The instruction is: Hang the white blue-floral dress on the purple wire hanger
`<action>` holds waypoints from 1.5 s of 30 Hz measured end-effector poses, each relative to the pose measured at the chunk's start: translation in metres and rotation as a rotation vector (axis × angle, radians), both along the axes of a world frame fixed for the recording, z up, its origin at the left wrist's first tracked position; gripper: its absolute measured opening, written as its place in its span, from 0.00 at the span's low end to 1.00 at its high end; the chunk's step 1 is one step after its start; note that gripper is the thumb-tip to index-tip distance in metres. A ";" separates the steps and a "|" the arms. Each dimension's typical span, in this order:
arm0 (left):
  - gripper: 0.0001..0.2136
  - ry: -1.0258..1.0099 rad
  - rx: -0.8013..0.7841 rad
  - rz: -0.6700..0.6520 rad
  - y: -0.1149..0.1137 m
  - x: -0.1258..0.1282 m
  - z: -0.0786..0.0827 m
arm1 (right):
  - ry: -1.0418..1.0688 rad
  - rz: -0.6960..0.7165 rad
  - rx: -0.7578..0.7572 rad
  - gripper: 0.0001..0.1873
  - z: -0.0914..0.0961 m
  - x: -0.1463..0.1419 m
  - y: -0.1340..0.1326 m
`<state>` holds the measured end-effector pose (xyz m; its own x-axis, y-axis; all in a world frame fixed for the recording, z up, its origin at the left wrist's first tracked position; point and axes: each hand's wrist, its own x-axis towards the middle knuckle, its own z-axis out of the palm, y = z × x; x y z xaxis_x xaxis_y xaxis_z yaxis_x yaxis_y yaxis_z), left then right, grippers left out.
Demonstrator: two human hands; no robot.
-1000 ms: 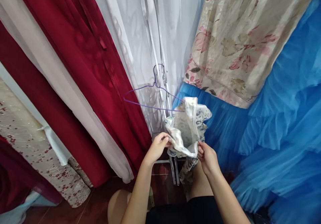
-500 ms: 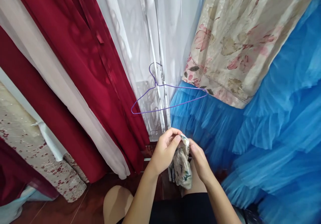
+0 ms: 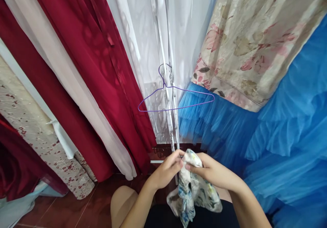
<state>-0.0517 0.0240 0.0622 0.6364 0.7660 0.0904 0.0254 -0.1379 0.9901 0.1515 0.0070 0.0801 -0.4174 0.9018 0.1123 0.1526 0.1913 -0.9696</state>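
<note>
A small white garment with a blue and green flower print [image 3: 192,194] hangs bunched over my lap. My left hand [image 3: 167,169] pinches its top edge from the left. My right hand [image 3: 213,172] grips the same top edge from the right, fingers closed over the cloth. Both hands meet low in the middle of the view. A thin purple wire hanger [image 3: 176,96] hangs bare on a white rack post [image 3: 170,85] just above my hands.
Dark red dresses [image 3: 84,67] and a pale pink one hang at the left. White sheer fabric [image 3: 143,33] hangs behind the rack. A cream rose-print dress [image 3: 250,40] and a blue tulle skirt [image 3: 281,136] fill the right. The floor is dark red wood [image 3: 76,207].
The garment came off the hanger, which now hangs bare. My hands drew together and sank toward my lap with the cloth bunched between them.
</note>
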 end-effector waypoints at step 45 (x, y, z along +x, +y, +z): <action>0.19 0.756 0.871 0.787 0.200 -0.155 0.065 | -0.692 -0.433 0.559 0.16 0.046 -0.003 0.180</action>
<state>-0.2070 0.2235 0.1267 0.1786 0.8166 0.5489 0.8660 -0.3952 0.3062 0.1485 0.1866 0.1260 -0.1985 0.8835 0.4242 0.8164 0.3885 -0.4272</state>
